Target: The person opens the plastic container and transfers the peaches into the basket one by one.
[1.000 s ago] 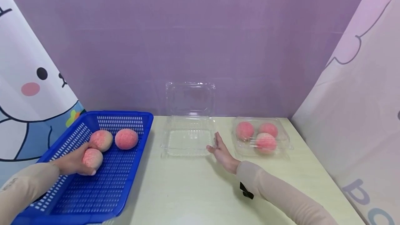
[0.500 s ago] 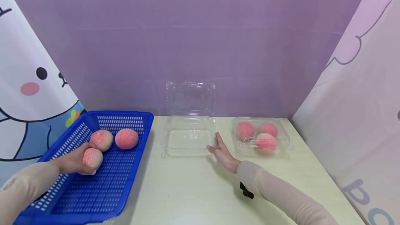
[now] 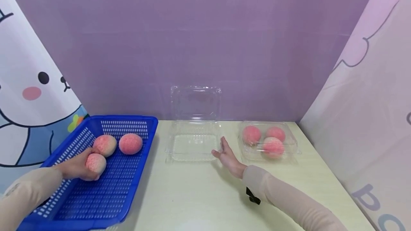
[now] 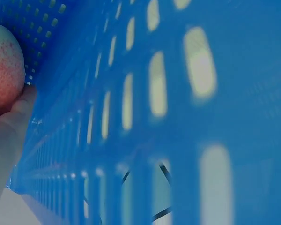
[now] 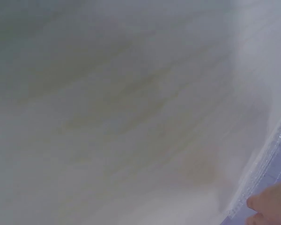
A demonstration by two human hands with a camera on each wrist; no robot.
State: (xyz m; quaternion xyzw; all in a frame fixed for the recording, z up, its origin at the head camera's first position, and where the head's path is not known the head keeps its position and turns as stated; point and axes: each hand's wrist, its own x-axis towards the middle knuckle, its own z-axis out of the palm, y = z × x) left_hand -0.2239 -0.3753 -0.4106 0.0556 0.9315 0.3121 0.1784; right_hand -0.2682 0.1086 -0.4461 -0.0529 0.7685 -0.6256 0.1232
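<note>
Inside the blue basket (image 3: pixel 106 195), my left hand (image 3: pixel 78 165) grips a round pink-and-cream peach (image 3: pixel 96 163), fingers curled around its side. Two more peaches lie just beyond: one (image 3: pixel 105 145) close against the hand, another (image 3: pixel 130 143) farther right. The left wrist view has a peach (image 4: pixel 4 70) at its left edge beside the fingers. At the table's middle stands a clear plastic clamshell box (image 3: pixel 195 147) with its lid (image 3: pixel 196 103) raised. My right hand (image 3: pixel 229 159) is held with straight fingers at the box's right side; whether they touch it is hard to tell.
A second clear box (image 3: pixel 290 140), lid down, stands to the right with three peaches (image 3: pixel 273 147) inside. The pale table (image 3: pixel 186 199) ends at a purple backdrop (image 3: pixel 205 38). Printed cloths flank both sides. The right wrist view is mostly blurred sleeve.
Both hands keep their places, and the peaches and boxes have not moved. The head view has tilted very slightly.
</note>
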